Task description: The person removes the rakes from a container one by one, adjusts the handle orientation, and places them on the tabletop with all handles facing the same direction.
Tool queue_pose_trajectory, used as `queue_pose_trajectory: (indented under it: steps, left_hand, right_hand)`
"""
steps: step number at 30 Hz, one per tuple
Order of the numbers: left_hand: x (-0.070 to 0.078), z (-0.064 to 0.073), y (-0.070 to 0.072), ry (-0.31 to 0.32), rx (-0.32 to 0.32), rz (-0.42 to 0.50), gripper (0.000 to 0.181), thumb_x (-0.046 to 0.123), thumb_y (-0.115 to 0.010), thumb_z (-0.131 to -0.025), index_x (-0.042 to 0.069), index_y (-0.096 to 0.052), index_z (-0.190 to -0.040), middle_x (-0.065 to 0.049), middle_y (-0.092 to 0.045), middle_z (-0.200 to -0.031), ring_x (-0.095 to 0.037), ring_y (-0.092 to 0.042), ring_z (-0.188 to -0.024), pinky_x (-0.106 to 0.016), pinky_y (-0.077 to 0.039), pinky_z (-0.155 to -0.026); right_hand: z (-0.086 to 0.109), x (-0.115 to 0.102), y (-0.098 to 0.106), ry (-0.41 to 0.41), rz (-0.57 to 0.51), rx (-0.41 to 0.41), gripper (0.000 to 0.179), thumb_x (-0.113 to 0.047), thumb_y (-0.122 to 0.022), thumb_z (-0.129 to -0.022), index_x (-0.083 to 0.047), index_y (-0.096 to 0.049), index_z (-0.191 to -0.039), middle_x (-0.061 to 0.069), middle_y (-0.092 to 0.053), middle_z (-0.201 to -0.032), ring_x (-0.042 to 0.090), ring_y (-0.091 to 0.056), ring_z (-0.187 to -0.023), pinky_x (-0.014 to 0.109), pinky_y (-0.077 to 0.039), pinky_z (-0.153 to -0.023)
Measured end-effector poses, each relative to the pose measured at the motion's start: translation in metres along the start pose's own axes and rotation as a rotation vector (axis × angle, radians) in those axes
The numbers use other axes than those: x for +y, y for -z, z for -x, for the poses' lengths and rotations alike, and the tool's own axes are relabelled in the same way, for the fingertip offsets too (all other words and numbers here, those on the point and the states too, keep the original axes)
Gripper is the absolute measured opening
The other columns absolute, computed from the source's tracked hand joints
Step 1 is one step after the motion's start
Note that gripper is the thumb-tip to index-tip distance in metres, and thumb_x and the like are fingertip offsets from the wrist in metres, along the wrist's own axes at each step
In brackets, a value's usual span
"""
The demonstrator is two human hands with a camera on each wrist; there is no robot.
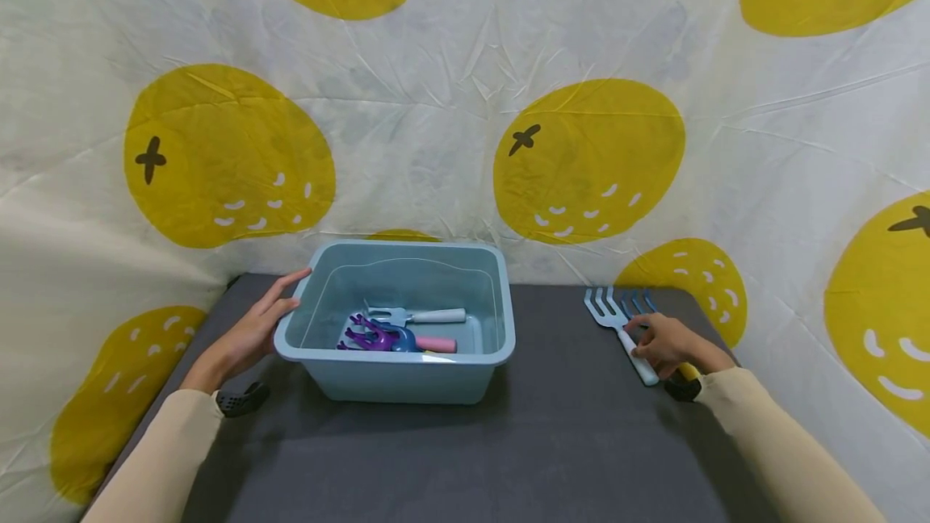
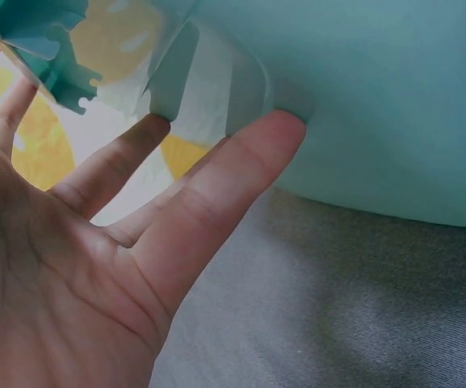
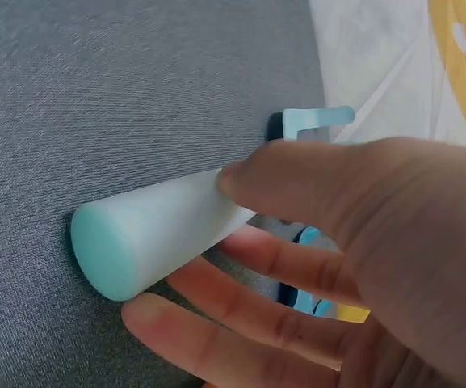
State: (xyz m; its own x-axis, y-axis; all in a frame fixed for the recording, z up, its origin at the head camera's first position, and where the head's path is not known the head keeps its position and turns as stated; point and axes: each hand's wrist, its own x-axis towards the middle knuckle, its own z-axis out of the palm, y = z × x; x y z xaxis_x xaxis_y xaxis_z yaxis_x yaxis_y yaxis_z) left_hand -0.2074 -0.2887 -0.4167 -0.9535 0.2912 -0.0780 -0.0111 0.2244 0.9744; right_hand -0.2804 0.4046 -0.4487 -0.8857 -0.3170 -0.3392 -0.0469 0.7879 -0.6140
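Note:
My left hand [image 1: 250, 337] rests its straight fingers on the left side of the light blue plastic tub [image 1: 407, 382], thumb tip against the wall in the left wrist view. Over at the right, my right hand [image 1: 672, 341] pinches the white handle of a pale blue garden hand rake [image 3: 164, 226] between thumb and fingers. Its tines point away, toward the back edge. Beside it lies a darker blue hand rake [image 1: 639, 299] with a yellow handle [image 1: 689, 372], partly hidden under the right hand.
Inside the tub lie several garden tools: a pale fork with a white handle [image 1: 439, 315], a purple rake [image 1: 374, 337], a blue tool head [image 1: 404, 338] and a pink handle [image 1: 437, 344]. A fruit-print cloth [image 1: 450, 160] hangs behind the dark grey table [image 1: 465, 466].

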Motion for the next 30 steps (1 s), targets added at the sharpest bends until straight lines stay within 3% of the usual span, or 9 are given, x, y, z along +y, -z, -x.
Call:
queue_pose_trajectory:
  steps: [10,18,21,27,30]
  left_hand:
    - [0.0,0.0,-0.001,0.007,0.004,0.002,0.061,0.041,-0.041,-0.111,0.036,-0.011,-0.164,-0.02,-0.011,-0.165,-0.053,-0.042,-0.127,-0.055,-0.055,-0.091]
    - [0.001,0.0,-0.001,0.005,0.001,0.01,0.061,0.04,-0.041,-0.111,0.035,-0.011,-0.164,-0.018,-0.011,-0.166,-0.037,-0.049,-0.124,-0.052,-0.054,-0.092]
    - [0.001,0.001,-0.001,0.006,0.0,0.018,0.061,0.04,-0.041,-0.111,0.035,-0.011,-0.164,-0.019,-0.011,-0.165,-0.039,-0.049,-0.123,-0.052,-0.055,-0.09]
    - [0.001,0.001,-0.001,0.01,-0.001,0.019,0.062,0.04,-0.041,-0.111,0.035,-0.01,-0.165,-0.019,-0.01,-0.165,-0.042,-0.047,-0.125,-0.05,-0.055,-0.089]
    - [0.001,0.001,-0.001,0.016,-0.001,0.017,0.062,0.041,-0.041,-0.111,0.035,-0.01,-0.165,-0.02,-0.01,-0.165,-0.038,-0.05,-0.123,-0.05,-0.055,-0.089]
  right_hand:
    - [-0.002,0.002,-0.002,-0.015,-0.004,-0.002,0.049,-0.005,-0.068,-0.097,0.006,-0.05,-0.141,0.015,-0.069,-0.101,0.027,-0.067,-0.077,0.045,-0.06,-0.059]
    - [-0.001,0.001,-0.001,-0.026,-0.005,-0.008,0.049,-0.006,-0.068,-0.097,0.005,-0.049,-0.141,0.017,-0.065,-0.104,0.027,-0.066,-0.079,0.045,-0.06,-0.061]
    - [0.001,-0.003,0.002,-0.017,-0.004,-0.029,0.052,-0.009,-0.069,-0.098,0.005,-0.046,-0.143,0.018,-0.066,-0.106,0.028,-0.067,-0.08,0.046,-0.06,-0.061]
    - [0.003,-0.025,0.02,0.102,0.056,-0.059,0.062,-0.018,-0.071,-0.098,0.004,-0.038,-0.146,0.027,-0.062,-0.117,0.034,-0.067,-0.088,0.047,-0.06,-0.063]
    - [0.002,-0.042,0.034,0.174,0.068,-0.059,0.065,-0.023,-0.072,-0.098,0.001,-0.037,-0.148,0.032,-0.056,-0.126,0.038,-0.065,-0.101,0.047,-0.06,-0.066]
